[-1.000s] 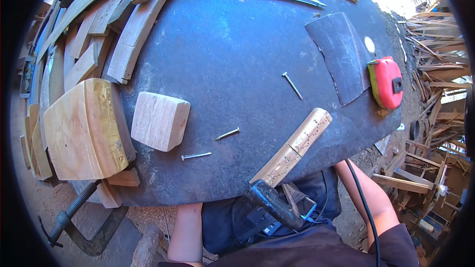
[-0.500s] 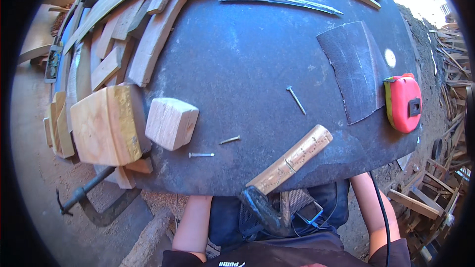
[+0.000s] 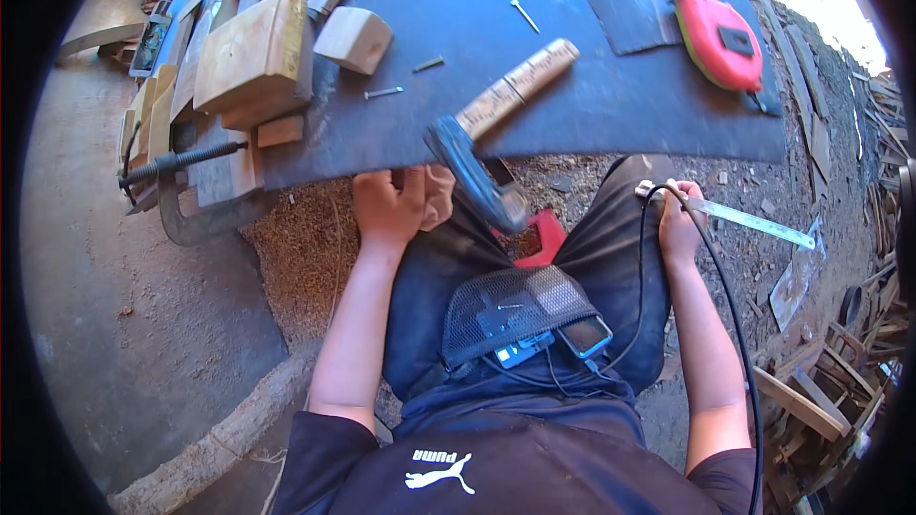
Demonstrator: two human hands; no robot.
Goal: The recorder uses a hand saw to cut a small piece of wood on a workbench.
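Note:
Just below the table's near edge, my left hand (image 3: 386, 202) is closed around a pale, wood-coloured piece (image 3: 437, 198), partly hidden by the fingers and the table edge. My right hand (image 3: 680, 226), beside my right knee, grips a try square (image 3: 749, 220). Its silvery blade points right, and its pale stock shows at the fingers. Above and between my hands, a wooden-handled tool (image 3: 515, 91) lies on the table, its dark curved metal head hanging over the edge. Three nails lie beyond it, one of them a nail (image 3: 525, 16) near the dark sheet.
A red tape measure (image 3: 722, 42) sits at right beside a dark abrasive-looking sheet (image 3: 625, 0). At left are wooden blocks (image 3: 253, 62) and a screw clamp (image 3: 181, 200) on the table edge. A black cable (image 3: 730, 343) loops over my right hand. Something red (image 3: 546, 240) lies between my legs.
My view has tipped down toward my lap, so the table sits higher. Both hands, hidden under the table edge before, now show with the pale piece and the try square.

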